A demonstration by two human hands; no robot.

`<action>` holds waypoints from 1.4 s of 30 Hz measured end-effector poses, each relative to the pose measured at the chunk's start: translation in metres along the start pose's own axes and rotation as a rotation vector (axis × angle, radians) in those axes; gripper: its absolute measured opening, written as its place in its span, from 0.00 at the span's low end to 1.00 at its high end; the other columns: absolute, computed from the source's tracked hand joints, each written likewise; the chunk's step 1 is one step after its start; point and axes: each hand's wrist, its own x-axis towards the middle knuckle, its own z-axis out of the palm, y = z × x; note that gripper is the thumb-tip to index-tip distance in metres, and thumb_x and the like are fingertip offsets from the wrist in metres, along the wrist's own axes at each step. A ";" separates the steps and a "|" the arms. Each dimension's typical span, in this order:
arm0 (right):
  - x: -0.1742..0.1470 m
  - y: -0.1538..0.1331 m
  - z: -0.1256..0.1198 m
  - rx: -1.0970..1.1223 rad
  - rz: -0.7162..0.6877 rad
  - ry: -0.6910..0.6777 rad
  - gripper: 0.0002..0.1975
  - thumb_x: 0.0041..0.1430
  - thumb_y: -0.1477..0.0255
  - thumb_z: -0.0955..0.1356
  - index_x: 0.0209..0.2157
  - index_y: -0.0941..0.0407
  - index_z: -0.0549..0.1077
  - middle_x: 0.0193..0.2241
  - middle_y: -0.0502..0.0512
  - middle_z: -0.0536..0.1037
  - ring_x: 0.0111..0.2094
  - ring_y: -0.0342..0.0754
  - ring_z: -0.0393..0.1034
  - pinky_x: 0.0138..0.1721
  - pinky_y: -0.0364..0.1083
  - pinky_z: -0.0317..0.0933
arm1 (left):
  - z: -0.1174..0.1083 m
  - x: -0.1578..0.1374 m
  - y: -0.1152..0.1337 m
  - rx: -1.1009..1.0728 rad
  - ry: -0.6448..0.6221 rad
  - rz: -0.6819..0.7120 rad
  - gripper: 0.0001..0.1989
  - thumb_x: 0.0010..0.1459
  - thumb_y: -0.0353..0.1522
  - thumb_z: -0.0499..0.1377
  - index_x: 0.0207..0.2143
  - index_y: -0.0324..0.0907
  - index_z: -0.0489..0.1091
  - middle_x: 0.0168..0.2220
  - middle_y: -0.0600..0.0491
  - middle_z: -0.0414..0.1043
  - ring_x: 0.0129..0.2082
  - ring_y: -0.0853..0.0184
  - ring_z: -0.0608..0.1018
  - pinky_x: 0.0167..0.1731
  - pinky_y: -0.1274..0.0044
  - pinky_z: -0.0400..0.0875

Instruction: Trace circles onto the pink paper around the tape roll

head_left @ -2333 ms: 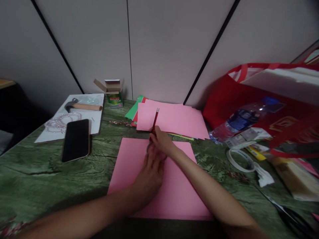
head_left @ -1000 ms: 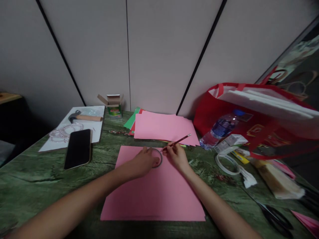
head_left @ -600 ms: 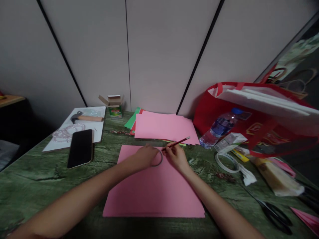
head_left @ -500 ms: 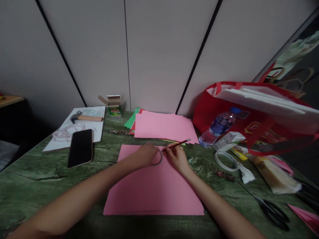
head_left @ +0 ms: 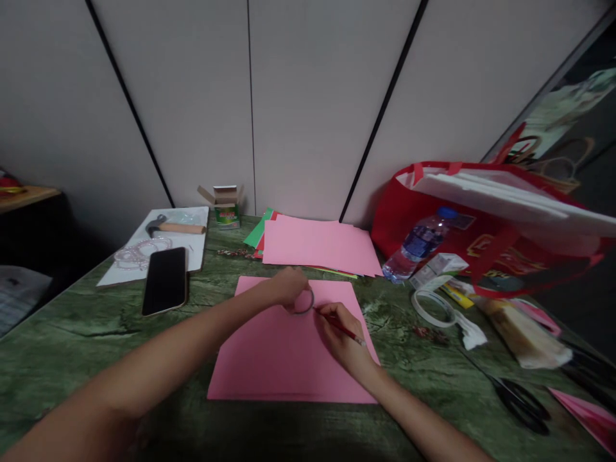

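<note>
A pink sheet of paper lies flat on the green table in front of me. On its upper part rests a thin grey ring, held down by the fingers of my left hand. My right hand is closed around a dark red pencil. Its tip meets the paper close by the ring's lower right edge, while its back end slants down to the right. My left fingers hide part of the ring.
Behind the sheet lies a stack of coloured paper. Leftward are a black phone, a hammer and a small green box. A water bottle, a red bag, a white tape roll and scissors stand or lie right.
The pencil has moved from the ring's right side to its lower right, and its back end has swung from up-right to down-right. My right hand has moved lower. The view has shifted slightly.
</note>
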 end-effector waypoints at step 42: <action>-0.005 -0.035 0.028 -0.732 -0.471 -0.424 0.12 0.54 0.85 0.63 0.40 0.63 0.71 0.32 0.60 0.75 0.33 0.52 0.68 0.32 0.48 0.65 | 0.010 0.012 -0.004 0.073 0.056 0.096 0.15 0.38 0.27 0.69 0.33 0.37 0.75 0.32 0.45 0.75 0.35 0.58 0.76 0.31 0.75 0.69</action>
